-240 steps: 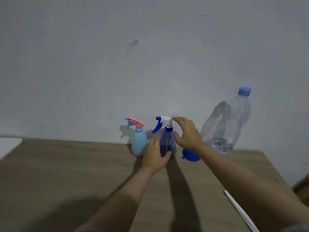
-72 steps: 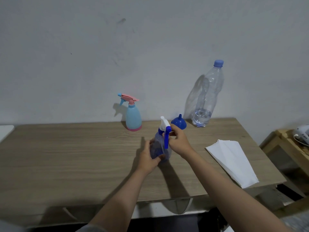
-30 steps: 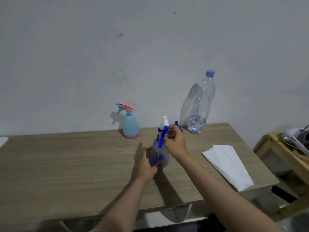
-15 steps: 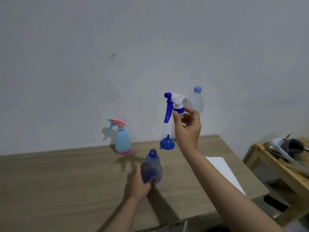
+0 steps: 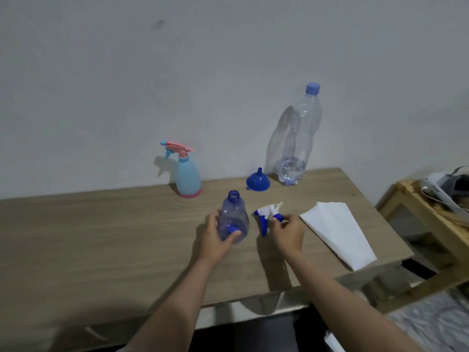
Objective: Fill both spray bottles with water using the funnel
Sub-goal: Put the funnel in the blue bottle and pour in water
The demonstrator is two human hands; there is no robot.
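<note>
A clear blue spray bottle (image 5: 233, 219) stands upright on the wooden table (image 5: 101, 237) with its neck uncapped; my left hand (image 5: 215, 237) grips its body. Just to its right, my right hand (image 5: 288, 232) holds the blue-and-white spray head (image 5: 267, 214) low over the table; whether it rests on the surface I cannot tell. A blue funnel (image 5: 257, 181) sits upside down behind them. The light blue spray bottle with a pink head (image 5: 187, 174) stands by the wall. A tall plastic water bottle (image 5: 299, 138), capped, holds a little water.
A folded white cloth (image 5: 337, 232) lies on the table's right part, close to my right hand. A low wooden stand (image 5: 429, 217) with a white device (image 5: 446, 186) on it is off the table's right edge. A grey wall runs behind.
The spray head came off the blue bottle. My right hand lifted it high, then brought it down to the table beside the bottle. My left hand kept hold of the bottle.
</note>
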